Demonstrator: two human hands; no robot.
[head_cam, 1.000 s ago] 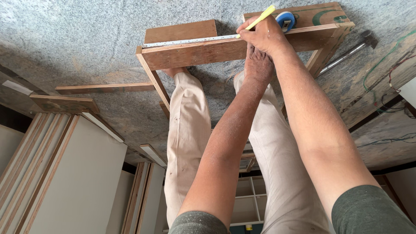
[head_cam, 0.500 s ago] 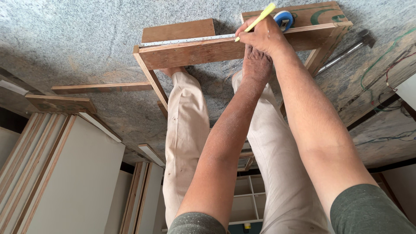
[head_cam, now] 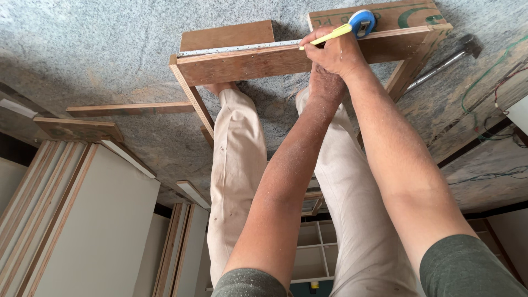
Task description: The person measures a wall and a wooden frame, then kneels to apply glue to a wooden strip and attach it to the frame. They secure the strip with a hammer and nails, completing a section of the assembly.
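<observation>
My right hand grips a yellow pencil with its tip on the top edge of a wooden plank. This plank is the front rail of a brown wooden frame. A steel tape blade lies along that edge and runs to a blue tape measure case. My left hand sits just under the right hand against the plank's face, with its fingers hidden. My legs in beige trousers stand inside the frame.
The floor is grey speckled stone. A hammer lies at the right beside the frame. Loose wooden strips lie at the left. White laminated boards are stacked at the lower left, and cables trail at the right.
The pencil has tipped down closer to the tape blade. Both hands stay at the same spot on the plank, and the view has shifted slightly.
</observation>
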